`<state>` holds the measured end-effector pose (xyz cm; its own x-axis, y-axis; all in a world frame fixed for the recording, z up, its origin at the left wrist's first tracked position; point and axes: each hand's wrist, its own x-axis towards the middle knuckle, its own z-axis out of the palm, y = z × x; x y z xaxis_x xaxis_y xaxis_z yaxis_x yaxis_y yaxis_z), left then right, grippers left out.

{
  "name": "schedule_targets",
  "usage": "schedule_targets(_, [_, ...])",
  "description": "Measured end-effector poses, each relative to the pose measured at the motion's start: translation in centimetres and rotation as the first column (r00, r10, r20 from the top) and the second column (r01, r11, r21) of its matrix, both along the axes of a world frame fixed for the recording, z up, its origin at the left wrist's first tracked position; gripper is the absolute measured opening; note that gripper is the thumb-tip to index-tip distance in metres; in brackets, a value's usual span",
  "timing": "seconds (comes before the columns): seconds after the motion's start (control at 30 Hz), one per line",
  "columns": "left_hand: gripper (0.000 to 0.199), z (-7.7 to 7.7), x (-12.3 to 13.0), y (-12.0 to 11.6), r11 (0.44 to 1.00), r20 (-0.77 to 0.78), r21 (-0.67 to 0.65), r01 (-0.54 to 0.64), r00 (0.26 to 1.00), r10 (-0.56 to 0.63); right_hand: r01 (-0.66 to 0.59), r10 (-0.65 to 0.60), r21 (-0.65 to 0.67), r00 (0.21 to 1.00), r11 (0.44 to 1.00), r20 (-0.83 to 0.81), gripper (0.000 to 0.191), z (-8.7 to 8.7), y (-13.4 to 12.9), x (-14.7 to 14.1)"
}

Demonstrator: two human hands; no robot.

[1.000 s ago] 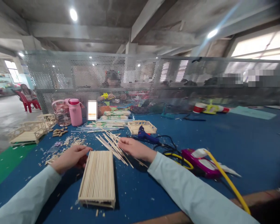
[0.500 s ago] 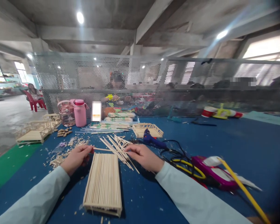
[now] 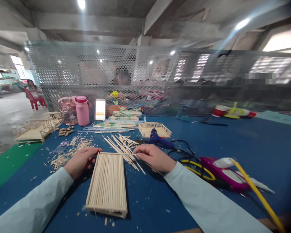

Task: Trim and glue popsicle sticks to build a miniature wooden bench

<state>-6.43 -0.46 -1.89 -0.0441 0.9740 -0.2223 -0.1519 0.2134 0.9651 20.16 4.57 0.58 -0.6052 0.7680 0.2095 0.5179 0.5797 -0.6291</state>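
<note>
A thin wooden stick [image 3: 129, 154] lies across the far edge of a flat platform of wooden sticks [image 3: 108, 181] on the table. My right hand [image 3: 155, 157] pinches the stick's right end, which juts out past the platform. At the far left corner, my left hand [image 3: 83, 159] has its fingers closed at the stick's left end. Loose sticks [image 3: 122, 149] lie in a pile just behind the platform, near my right hand. Beyond them rests a blue glue gun [image 3: 160, 139] with a black cord.
A stick frame with railings [image 3: 155, 130] stands behind the glue gun, more at far left [image 3: 34, 131]. Peanuts [image 3: 66, 131], shell crumbs [image 3: 75, 150], a pink flask [image 3: 82, 111] and packs of sticks [image 3: 126, 116] lie about. Purple-handled scissors-like tool [image 3: 223, 174] is right. A perforated screen [image 3: 63, 74] borders the back.
The stick has come down from above onto the platform's far edge. My right hand has shifted slightly right, and the whole view has tilted a little downward.
</note>
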Motion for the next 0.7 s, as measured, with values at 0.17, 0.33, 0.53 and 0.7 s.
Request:
schedule_targets(0.17, [0.033, 0.2, 0.2, -0.2, 1.000, 0.025, -0.020, 0.006, 1.000, -0.006, 0.007, -0.007, 0.001, 1.000, 1.000, 0.024, 0.020, -0.3, 0.0, -0.3])
schedule_targets(0.33, [0.039, 0.4, 0.2, -0.2, 0.999, 0.024, -0.032, 0.012, 1.000, -0.011, 0.030, -0.029, -0.010, 0.998, 1.000, 0.062, 0.022, -0.2, -0.1, -0.5])
schedule_targets(0.53, [0.037, 0.5, 0.5, -0.5, 1.000, -0.108, -0.022, -0.005, 0.994, 0.003, 0.037, -0.040, 0.045, 0.998, 0.998, 0.048, 0.021, -0.3, -0.2, -0.6])
schedule_targets(0.7, [0.032, 0.6, 1.0, -0.6, 1.000, -0.161, -0.014, -0.017, 0.987, 0.015, 0.036, -0.040, 0.060, 0.997, 0.998, 0.069, 0.021, -0.4, -0.1, -0.7])
